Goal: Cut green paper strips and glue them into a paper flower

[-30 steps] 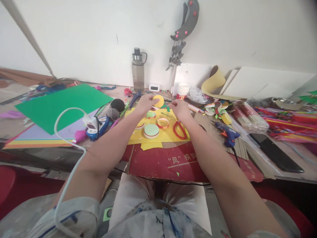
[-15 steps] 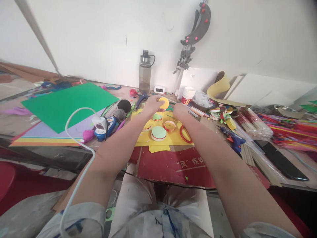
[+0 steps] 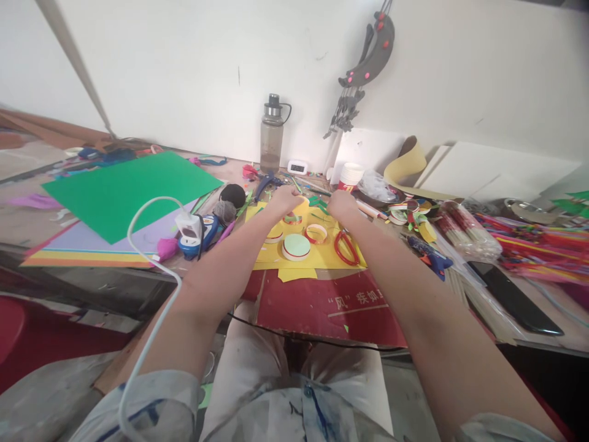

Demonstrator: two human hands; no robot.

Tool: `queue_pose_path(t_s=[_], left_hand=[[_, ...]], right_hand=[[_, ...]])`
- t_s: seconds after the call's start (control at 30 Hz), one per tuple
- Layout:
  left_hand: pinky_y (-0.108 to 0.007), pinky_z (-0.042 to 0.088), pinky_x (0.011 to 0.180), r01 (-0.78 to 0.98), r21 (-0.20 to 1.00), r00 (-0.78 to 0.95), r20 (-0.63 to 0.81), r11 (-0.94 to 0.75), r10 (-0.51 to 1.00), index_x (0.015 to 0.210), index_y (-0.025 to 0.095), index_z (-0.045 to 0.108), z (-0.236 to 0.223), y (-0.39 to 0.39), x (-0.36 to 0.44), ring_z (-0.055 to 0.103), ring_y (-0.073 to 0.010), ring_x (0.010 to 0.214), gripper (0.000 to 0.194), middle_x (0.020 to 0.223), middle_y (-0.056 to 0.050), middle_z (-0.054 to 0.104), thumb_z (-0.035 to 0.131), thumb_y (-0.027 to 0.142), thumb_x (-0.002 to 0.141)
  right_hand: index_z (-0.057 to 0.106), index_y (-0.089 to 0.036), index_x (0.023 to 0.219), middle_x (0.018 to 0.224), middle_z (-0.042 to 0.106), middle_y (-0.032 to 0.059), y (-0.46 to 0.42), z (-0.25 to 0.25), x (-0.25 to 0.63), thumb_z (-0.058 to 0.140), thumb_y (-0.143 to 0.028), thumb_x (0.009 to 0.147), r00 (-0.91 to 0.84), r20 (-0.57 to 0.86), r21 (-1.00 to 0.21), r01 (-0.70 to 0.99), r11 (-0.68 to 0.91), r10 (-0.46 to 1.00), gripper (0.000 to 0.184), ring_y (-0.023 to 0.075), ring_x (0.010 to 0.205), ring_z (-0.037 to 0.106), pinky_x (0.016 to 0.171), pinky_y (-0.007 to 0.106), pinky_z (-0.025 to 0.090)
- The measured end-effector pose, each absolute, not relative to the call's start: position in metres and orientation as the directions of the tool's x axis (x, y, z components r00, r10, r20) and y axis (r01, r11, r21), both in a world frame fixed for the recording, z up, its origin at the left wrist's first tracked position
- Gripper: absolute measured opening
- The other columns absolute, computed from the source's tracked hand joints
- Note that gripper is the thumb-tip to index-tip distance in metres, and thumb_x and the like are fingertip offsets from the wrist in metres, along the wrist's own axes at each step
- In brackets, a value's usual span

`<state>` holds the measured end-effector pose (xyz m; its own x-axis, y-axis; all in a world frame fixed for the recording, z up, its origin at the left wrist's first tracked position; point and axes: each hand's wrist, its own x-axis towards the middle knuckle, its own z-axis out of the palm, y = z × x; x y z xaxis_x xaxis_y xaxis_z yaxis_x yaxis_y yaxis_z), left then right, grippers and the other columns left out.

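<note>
My left hand (image 3: 284, 200) is closed on a yellow paper disc (image 3: 302, 204), low over a yellow sheet (image 3: 322, 253). My right hand (image 3: 341, 204) is curled beside it; what its fingers hold is hidden. On the yellow sheet lie a green-topped paper ring (image 3: 296, 247), an open red-edged ring (image 3: 315, 233), another ring (image 3: 291, 218) under my left hand, and red-handled scissors (image 3: 346, 247).
Red cardboard (image 3: 322, 307) lies under the yellow sheet. A green sheet (image 3: 129, 190) and purple paper sit left, with a charger and white cable (image 3: 151, 258). A water bottle (image 3: 271, 135), paper cup (image 3: 350, 176), blue glue gun (image 3: 427, 253), stick bundles (image 3: 464, 233) and a phone (image 3: 513, 298) are around.
Both hands have dropped lower toward the yellow sheet and moved closer together; the yellow disc is now mostly covered by my left hand. The camera view shifted slightly.
</note>
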<state>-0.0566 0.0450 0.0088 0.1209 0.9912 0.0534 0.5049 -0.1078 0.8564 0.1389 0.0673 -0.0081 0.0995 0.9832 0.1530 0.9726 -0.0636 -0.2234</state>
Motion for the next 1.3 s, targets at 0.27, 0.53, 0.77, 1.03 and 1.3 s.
queue_pose_path(t_s=[0.27,0.53,0.77,1.03,1.3], left_hand=[[-0.026,0.042,0.051,0.570,0.808,0.181,0.048,-0.145,0.982,0.076,0.017,0.079,0.010,0.044,-0.059,0.054,-0.0134,0.043,0.007,0.058,0.001,0.061,0.073,0.017,0.080],[-0.026,0.044,0.052,0.624,0.761,0.148,0.105,-0.175,0.983,0.090,0.015,0.082,0.002,0.054,-0.062,0.053,-0.0131,0.048,0.017,0.067,-0.002,0.069,0.077,0.014,0.073],[-0.027,0.051,0.074,0.791,0.534,0.245,0.166,-0.296,0.955,0.082,0.016,0.083,0.003,0.060,-0.062,0.072,-0.0214,0.081,0.011,0.089,-0.010,0.081,0.073,0.015,0.078],[-0.028,0.052,0.079,0.857,0.399,0.280,0.168,-0.325,0.945,0.087,0.019,0.084,-0.005,0.065,-0.065,0.075,-0.0241,0.092,0.015,0.100,-0.011,0.083,0.071,0.021,0.080],[-0.029,0.054,0.085,0.834,0.464,0.254,0.158,-0.299,0.954,0.095,0.019,0.084,0.000,0.062,-0.063,0.076,-0.0251,0.101,0.017,0.110,-0.012,0.083,0.076,0.017,0.080]], right_hand=[[0.079,-0.014,0.087,0.068,0.073,0.0081,0.039,0.006,0.144,0.072,-0.022,0.091,0.222,0.105,-0.568,0.814,-0.125,0.969,0.011,0.0227,0.073,0.075,0.072,0.031,0.062],[0.073,-0.013,0.117,0.072,0.067,-0.0007,0.019,0.001,0.159,0.065,-0.031,0.098,0.385,0.231,-0.863,0.506,0.005,0.893,0.027,0.0100,0.049,0.054,0.048,0.022,0.049],[0.074,-0.014,0.108,0.065,0.060,-0.0022,0.014,-0.014,0.166,0.068,-0.036,0.092,0.424,0.217,-0.929,0.368,0.052,0.880,0.027,0.0136,0.053,0.055,0.053,0.026,0.051],[0.075,-0.014,0.113,0.076,0.071,0.0016,0.010,-0.026,0.169,0.066,-0.036,0.093,0.363,0.288,-0.852,0.519,0.065,0.886,0.030,0.0157,0.065,0.064,0.068,0.029,0.057],[0.082,-0.014,0.111,0.101,0.082,0.0084,0.016,-0.011,0.153,0.063,-0.024,0.095,0.226,0.217,-0.651,0.759,-0.032,0.950,0.026,0.0187,0.088,0.075,0.086,0.029,0.057]])
